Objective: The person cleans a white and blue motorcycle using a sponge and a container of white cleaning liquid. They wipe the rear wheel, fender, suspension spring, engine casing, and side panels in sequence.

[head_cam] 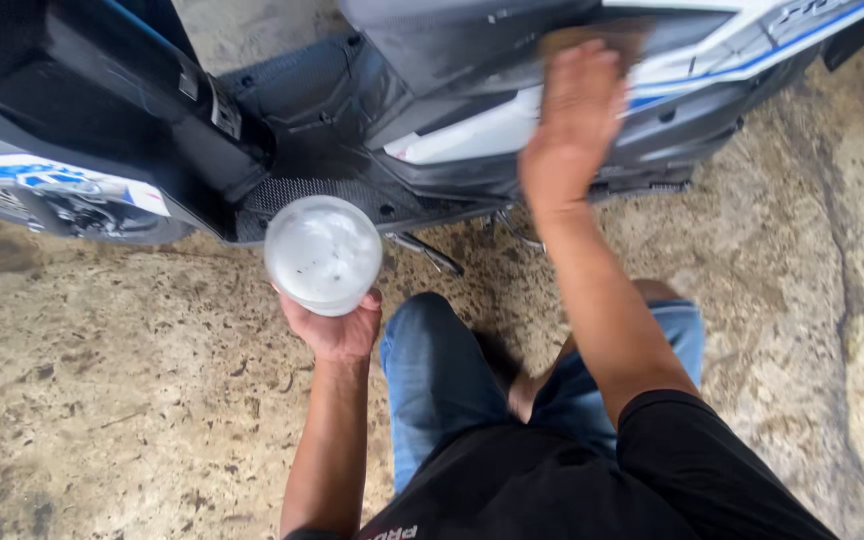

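My left hand (335,327) holds a round white tub (323,253) of pale paste, its open top facing me, just in front of the scooter's black footboard (312,195). My right hand (574,125) reaches forward and presses a brownish pad (597,38) flat against the scooter's side panel (472,130), which is white, grey and blue. The hand is blurred and covers most of the pad. I am crouched, with my blue-jeaned knees (432,370) below the hands.
The scooter spans the top of the view, its front wheel (82,215) at the left and a kickstand (432,255) hanging under the middle. Stained, rough concrete floor (132,400) lies all around.
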